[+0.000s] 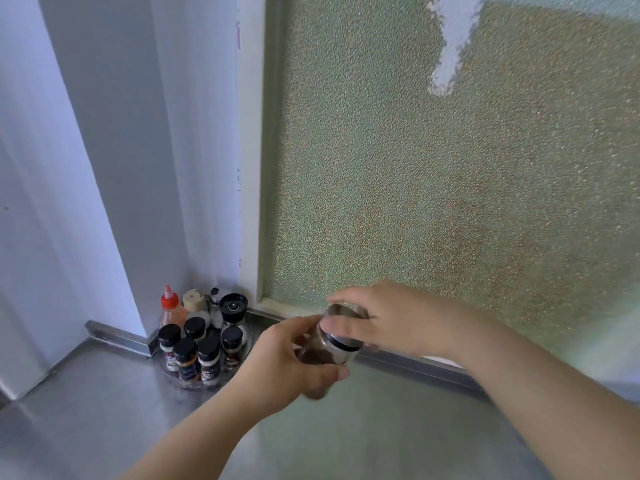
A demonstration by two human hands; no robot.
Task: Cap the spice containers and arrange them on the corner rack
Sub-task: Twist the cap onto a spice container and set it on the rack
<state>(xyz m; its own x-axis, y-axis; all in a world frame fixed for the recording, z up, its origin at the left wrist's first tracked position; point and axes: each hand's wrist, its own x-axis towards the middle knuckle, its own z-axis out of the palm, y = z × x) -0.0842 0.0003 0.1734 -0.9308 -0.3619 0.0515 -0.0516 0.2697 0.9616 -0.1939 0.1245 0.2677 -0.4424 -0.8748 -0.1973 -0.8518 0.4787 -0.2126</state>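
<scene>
A glass spice jar [323, 351] with dark contents tilts in the air above the steel counter. My left hand [287, 362] grips its body from below. My right hand [384, 317] is curled over the jar's silver lid [343, 344] at its upper end. In the corner stands a round clear rack [194, 384] with several black-capped spice jars [185, 358], a black-topped grinder [233, 311], a red-capped sauce bottle [170, 308] and a beige-capped jar [193, 301]. The rack lies to the left of my hands, apart from them.
The steel counter [104, 410] runs along a frosted window pane [433, 185] with a metal sill [415, 365]. White wall panels [86, 168] close the corner on the left, with a metal upstand [117, 337] at their foot.
</scene>
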